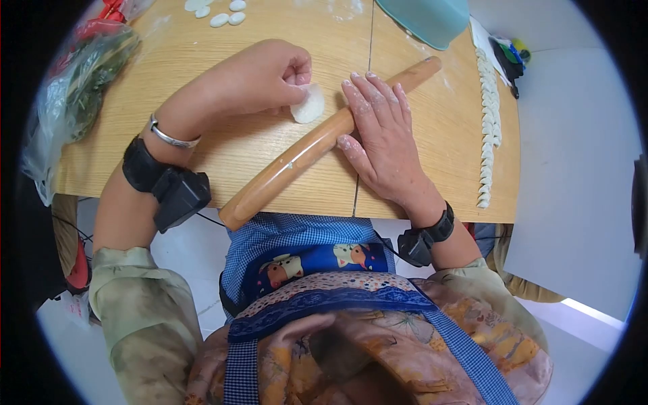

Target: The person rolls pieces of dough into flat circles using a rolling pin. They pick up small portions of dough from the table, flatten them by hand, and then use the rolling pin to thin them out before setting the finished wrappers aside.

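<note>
A wooden rolling pin point(287, 167) lies slantwise across the table, its near end at the front edge. My right hand point(385, 131), floury at the fingertips, rests flat on the pin with its fingers stretched out. To the left of the pin, my left hand point(273, 74) is closed, its thumb and curled fingers pinching the edge of a round, flat dough wrapper point(308, 104). The wrapper is white and thin, and its right side is close to the pin. Part of its left edge is hidden under the thumb.
Small dough pieces point(227, 16) sit at the far left. A teal basin point(432, 20) stands at the back. Rows of folded dumplings point(487, 128) line the table's right side. A plastic bag with greens point(88, 94) lies at the left edge. The wooden table point(432, 182) has a seam.
</note>
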A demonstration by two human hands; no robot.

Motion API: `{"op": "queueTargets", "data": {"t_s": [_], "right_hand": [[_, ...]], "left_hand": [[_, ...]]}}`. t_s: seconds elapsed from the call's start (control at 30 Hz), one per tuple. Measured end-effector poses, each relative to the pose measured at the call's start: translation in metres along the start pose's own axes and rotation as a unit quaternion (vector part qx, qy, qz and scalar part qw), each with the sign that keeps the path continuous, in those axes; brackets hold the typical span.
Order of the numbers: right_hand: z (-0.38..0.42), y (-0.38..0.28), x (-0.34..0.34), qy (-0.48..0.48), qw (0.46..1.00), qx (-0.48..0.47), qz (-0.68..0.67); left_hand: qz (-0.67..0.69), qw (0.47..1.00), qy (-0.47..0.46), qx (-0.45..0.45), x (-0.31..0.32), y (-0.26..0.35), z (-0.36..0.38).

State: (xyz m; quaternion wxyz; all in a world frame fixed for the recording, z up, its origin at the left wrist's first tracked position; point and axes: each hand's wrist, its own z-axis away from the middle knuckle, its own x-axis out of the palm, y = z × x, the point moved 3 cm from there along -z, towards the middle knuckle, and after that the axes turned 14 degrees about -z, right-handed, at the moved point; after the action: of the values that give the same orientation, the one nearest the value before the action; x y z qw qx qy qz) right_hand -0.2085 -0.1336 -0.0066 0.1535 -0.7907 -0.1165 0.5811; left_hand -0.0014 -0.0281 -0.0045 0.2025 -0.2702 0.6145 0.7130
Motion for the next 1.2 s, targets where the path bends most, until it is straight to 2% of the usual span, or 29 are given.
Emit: {"op": "queueTargets", "data": {"t_s": [0.03, 0.17, 0.27, 0.33, 0.57, 0.63, 0.67, 0.73, 0.83, 1.07, 1.13, 1.2], "right_hand": [[0.0, 0.0, 0.0, 0.001, 1.0, -0.004, 0.001], [-0.006, 0.0, 0.0, 0.0, 1.0, -0.006, 0.007], [-0.02, 0.002, 0.003, 0.005, 1.0, -0.03, 0.007], [-0.034, 0.005, 0.008, 0.014, 0.999, -0.052, 0.007], [-0.087, 0.013, 0.027, 0.043, 0.996, -0.073, -0.019], [-0.09, 0.013, 0.03, 0.057, 0.996, -0.07, -0.004], [-0.088, 0.013, 0.028, 0.057, 0.996, -0.071, -0.004], [-0.076, 0.012, 0.021, 0.039, 0.997, -0.072, -0.015], [-0.046, 0.006, 0.009, 0.01, 0.999, -0.048, -0.009], [-0.001, 0.003, -0.003, -0.015, 1.0, -0.008, -0.002], [-0.002, 0.002, -0.002, -0.018, 1.0, -0.009, 0.0], [-0.003, 0.002, -0.002, -0.016, 1.0, -0.011, -0.001]], "left_hand": [[0.021, 0.999, -0.002, -0.024, -0.001, -0.001, 0.0], [-0.002, 1.0, -0.008, -0.026, -0.002, 0.001, 0.001], [-0.017, 1.0, 0.005, -0.005, -0.003, -0.002, 0.0], [-0.06, 0.997, 0.046, 0.006, -0.005, -0.003, -0.001], [-0.076, 0.996, 0.047, 0.026, -0.003, -0.015, -0.007], [-0.149, 0.978, 0.109, 0.098, -0.005, -0.013, -0.008], [-0.149, 0.978, 0.109, 0.098, -0.004, -0.015, -0.007], [-0.147, 0.987, 0.061, 0.023, -0.005, -0.006, -0.003], [-0.129, 0.989, 0.051, 0.048, -0.005, -0.005, -0.004], [-0.07, 0.996, 0.021, 0.044, -0.004, -0.002, -0.002], [-0.01, 0.996, 0.07, 0.061, 0.001, -0.003, -0.002], [-0.032, 0.996, 0.056, 0.059, 0.002, -0.004, -0.005]]}}
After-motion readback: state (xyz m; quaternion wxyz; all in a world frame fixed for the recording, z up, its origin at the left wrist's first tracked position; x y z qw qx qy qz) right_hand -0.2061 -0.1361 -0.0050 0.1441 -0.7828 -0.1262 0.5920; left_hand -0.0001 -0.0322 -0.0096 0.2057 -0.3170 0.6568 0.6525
